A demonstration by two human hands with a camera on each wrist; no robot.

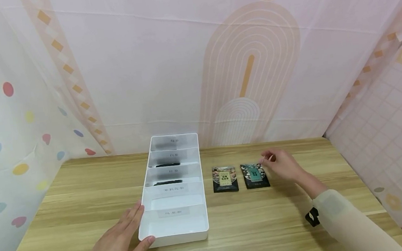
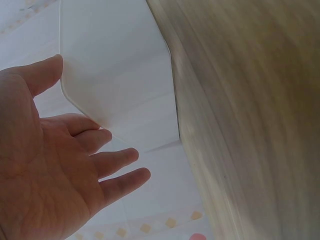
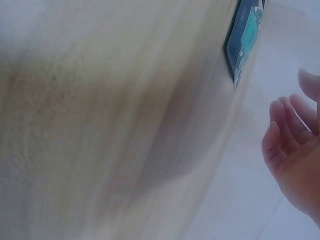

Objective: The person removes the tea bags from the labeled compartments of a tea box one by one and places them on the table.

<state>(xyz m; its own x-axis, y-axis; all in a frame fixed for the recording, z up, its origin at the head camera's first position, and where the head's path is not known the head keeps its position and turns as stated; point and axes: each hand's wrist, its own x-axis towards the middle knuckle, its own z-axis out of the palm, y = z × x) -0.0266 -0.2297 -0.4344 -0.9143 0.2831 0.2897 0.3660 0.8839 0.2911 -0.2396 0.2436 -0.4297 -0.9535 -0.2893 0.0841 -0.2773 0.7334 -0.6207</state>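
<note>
My left hand [image 1: 115, 243] rests against the near left corner of a long white divided box [image 1: 178, 239]. Its fingertips touch the side and the thumb the front; in the left wrist view the fingers [image 2: 120, 160] are spread and nearly straight beside the white wall. To the right of the box lie two flat dark sachets: one with a yellow label [image 1: 225, 179], the other with a teal label [image 1: 255, 176]. Just beside the teal-labelled sachet hovers my right hand [image 1: 283, 163], fingers loosely bent. The right wrist view shows a gap between that hand [image 3: 295, 135] and the sachet [image 3: 245, 42].
Paper labels mark the box's compartments, and dark sachets [image 1: 168, 182] stand in two of the middle ones. All this is on a wood-grain table [image 1: 272, 225]. Patterned cloth [image 1: 165, 71] hangs behind the table and at both sides.
</note>
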